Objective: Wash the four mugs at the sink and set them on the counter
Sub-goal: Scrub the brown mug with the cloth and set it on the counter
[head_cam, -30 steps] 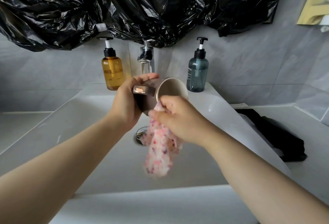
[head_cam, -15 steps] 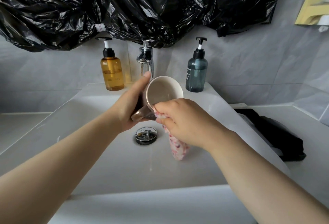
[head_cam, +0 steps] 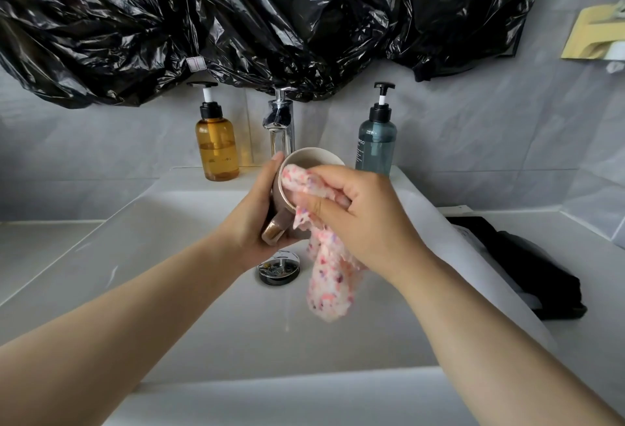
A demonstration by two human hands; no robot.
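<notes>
Grips a taupe mug (head_cam: 283, 204) in the left hand (head_cam: 257, 212), wrapping fingers and thumb round the outer wall, with the handle turned down beside the palm. Holds it in the air over the white sink (head_cam: 203, 256), just above the chrome drain (head_cam: 279, 268) and in front of the faucet (head_cam: 280, 121), tipped on its side with the pale mouth facing the right hand (head_cam: 355, 219). Pinches a white cloth (head_cam: 326, 283) speckled pink and dark in that right hand, bunching the fingers over it and pressing one end into the mouth of the mug. Leaves the other end dangling below the wrist, over the basin. Cannot tell the depth of the cloth inside, given the knuckles in front. Behind the basin, on its back ledge: an amber pump bottle (head_cam: 216, 148) left of the faucet and a blue-grey pump bottle (head_cam: 376, 145) right of it, both upright. Above them, across the grey tiled wall: crumpled black plastic sheeting (head_cam: 270, 19). Off to the right, on the counter (head_cam: 598, 270): dark folded fabric (head_cam: 527, 266), well apart from both hands.
</notes>
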